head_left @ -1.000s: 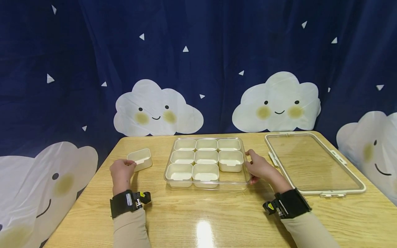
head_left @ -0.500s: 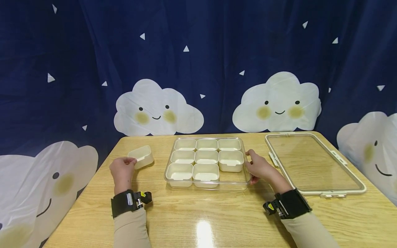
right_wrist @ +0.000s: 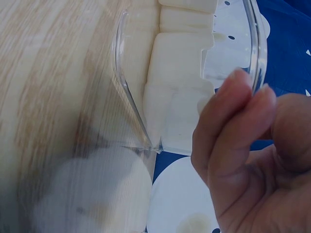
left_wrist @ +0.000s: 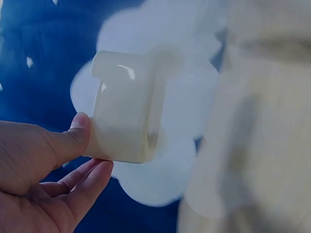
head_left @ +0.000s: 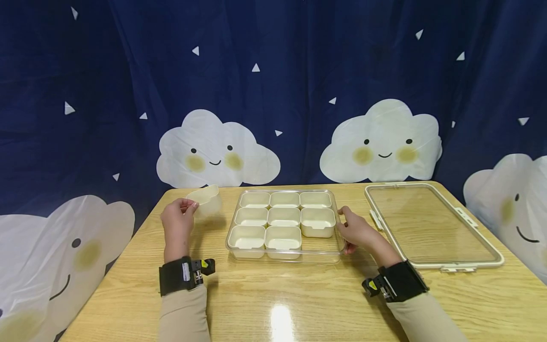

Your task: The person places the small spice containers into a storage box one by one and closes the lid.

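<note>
A clear plastic tray (head_left: pixel 331 254) sits mid-table and holds several small cream cups (head_left: pixel 284 216); its near right slot has none. My left hand (head_left: pixel 178 219) pinches one more cream cup (head_left: pixel 207 199) by its rim and holds it tilted above the table, left of the tray. The left wrist view shows the thumb and fingers gripping that cup (left_wrist: pixel 125 109). My right hand (head_left: pixel 356 230) grips the tray's right edge, fingers curled on the rim (right_wrist: pixel 256 43).
A clear lid (head_left: pixel 429 224) with a cream frame lies flat on the table (head_left: pixel 299 294) to the right of the tray. A dark blue curtain with cloud faces hangs behind the table.
My left hand has lifted the loose cream cup off the table and carried it up and to the right, toward the tray. The right hand has stayed on the tray's edge.
</note>
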The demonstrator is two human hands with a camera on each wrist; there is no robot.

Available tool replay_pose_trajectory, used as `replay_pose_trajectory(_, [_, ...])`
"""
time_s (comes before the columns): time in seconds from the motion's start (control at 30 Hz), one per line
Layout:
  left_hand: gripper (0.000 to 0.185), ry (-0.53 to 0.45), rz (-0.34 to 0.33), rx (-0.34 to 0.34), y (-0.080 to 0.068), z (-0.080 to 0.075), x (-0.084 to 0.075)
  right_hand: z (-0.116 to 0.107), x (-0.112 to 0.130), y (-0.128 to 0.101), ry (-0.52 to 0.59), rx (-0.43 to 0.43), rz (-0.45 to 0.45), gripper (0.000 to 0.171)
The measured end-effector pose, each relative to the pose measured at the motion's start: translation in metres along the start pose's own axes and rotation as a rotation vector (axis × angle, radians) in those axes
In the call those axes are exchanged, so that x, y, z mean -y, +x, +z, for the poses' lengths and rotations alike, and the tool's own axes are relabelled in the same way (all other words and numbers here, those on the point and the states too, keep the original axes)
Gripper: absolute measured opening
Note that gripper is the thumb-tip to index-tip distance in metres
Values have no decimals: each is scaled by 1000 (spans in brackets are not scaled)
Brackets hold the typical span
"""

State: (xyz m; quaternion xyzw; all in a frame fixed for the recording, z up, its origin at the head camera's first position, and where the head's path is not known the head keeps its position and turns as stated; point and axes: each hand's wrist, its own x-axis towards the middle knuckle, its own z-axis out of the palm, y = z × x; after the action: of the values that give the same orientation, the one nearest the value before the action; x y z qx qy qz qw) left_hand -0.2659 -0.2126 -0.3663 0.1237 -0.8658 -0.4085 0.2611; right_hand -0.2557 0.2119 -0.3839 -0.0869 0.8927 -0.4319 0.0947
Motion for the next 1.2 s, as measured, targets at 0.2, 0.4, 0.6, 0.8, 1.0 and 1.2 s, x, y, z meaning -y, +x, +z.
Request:
replay_pose_trajectory(0.2, [17, -14, 121, -6, -10, 9, -39, 1, -1, 2, -5, -3, 13, 47])
replay_pose_trajectory(0.4, [14, -33, 226, 48, -24, 21, -76, 0, -1, 2, -4, -4, 14, 47])
replay_pose_trajectory(0.6, [13, -64, 339, 79, -41, 29, -106, 0, -1, 1, -4, -7, 10, 48])
replay_pose_trajectory(0.8, [13, -104, 433, 103, -61, 39, -129, 0, -2, 2, 1, -2, 18, 48])
replay_pose_trajectory(1.0, [15, -60, 503, 136, -83, 59, -140, 1, -2, 4, 1, -4, 27, 47])
replay_pose_trajectory(1.2, [18, -2, 593, 201, -101, 79, -143, 1, -1, 3, -4, -8, 18, 46])
